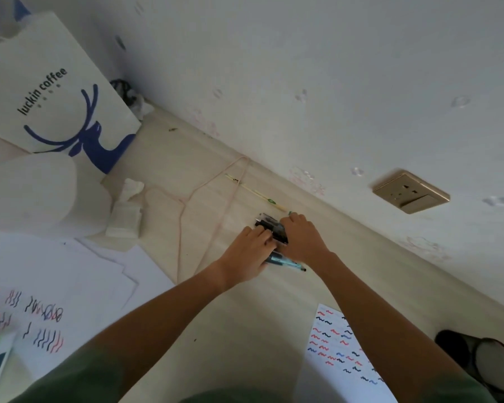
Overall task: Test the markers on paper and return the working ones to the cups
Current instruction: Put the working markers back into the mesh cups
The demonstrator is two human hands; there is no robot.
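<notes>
Black markers (pixel 271 228) between hands, near wall (pixel 332 82)

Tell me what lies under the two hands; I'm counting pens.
Under the left hand and right hand lies a bundle of dark and teal plastic pens. The hands cover most of it, so no count is possible.

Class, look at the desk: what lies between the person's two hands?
In the head view, a dark bundle of markers sits between the left hand and right hand, both gripping it; a teal pen pokes out below.
</notes>
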